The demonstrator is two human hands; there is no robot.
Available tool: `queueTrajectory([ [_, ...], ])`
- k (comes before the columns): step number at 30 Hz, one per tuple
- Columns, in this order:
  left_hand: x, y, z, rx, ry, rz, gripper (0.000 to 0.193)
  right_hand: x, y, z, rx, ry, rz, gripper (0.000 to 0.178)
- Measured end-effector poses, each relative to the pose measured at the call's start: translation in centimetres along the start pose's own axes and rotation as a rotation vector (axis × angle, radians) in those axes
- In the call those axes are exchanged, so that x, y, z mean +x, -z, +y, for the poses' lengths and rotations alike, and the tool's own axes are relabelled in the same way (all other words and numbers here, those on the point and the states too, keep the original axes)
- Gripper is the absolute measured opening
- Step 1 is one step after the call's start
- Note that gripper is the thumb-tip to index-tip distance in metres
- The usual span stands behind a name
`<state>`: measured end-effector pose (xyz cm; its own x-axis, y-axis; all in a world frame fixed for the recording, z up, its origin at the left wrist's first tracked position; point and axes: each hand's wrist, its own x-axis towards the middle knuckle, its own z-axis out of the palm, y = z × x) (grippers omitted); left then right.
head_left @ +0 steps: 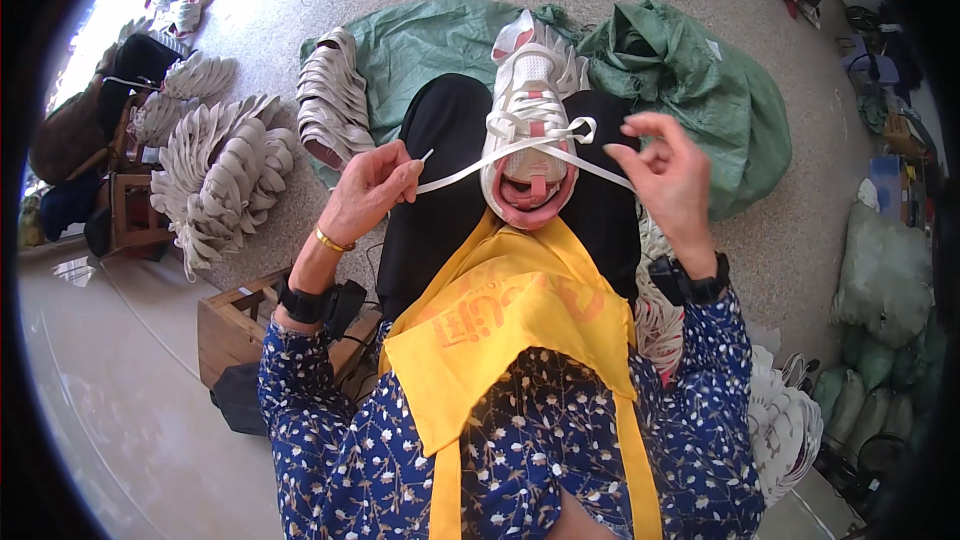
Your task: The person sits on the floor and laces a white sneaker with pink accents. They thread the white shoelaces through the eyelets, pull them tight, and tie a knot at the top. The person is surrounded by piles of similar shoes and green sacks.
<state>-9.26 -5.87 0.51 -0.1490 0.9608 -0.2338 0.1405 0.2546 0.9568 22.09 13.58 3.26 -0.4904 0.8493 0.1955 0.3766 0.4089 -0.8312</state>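
Observation:
A white and pink shoe lies on my lap, its opening toward me and its toe pointing away. White shoelace is crossed at its upper eyelets, with a small loop standing up on the right. My left hand pinches one lace end, whose tip sticks up past the fingers. The other lace runs to my right hand, drawn out to the right. There the thumb and forefinger are apart, while the remaining fingers curl round the lace, partly hidden. A yellow apron covers my lap below the shoe.
Green sacks lie on the floor beyond my knees. Stacked pale shoe parts stand left of them, with larger piles farther left. A wooden stool is beside my left forearm. More shoe parts lie at lower right.

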Motion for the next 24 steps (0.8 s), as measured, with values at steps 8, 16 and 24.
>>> queueTrajectory([
  [8,-0.2,0.0,-0.2,-0.019,-0.026,0.069,0.030,2.7,-2.5,0.7,0.320,-0.321,-0.337,0.013],
  [16,-0.2,-0.6,0.0,-0.119,-0.025,0.124,0.030,4.1,-0.5,0.4,0.551,-0.299,-0.404,0.016],
  [24,-0.3,-0.2,-0.7,-0.170,-0.037,0.193,0.030,3.4,-0.7,-0.9,-0.233,-0.004,-0.396,0.018],
])
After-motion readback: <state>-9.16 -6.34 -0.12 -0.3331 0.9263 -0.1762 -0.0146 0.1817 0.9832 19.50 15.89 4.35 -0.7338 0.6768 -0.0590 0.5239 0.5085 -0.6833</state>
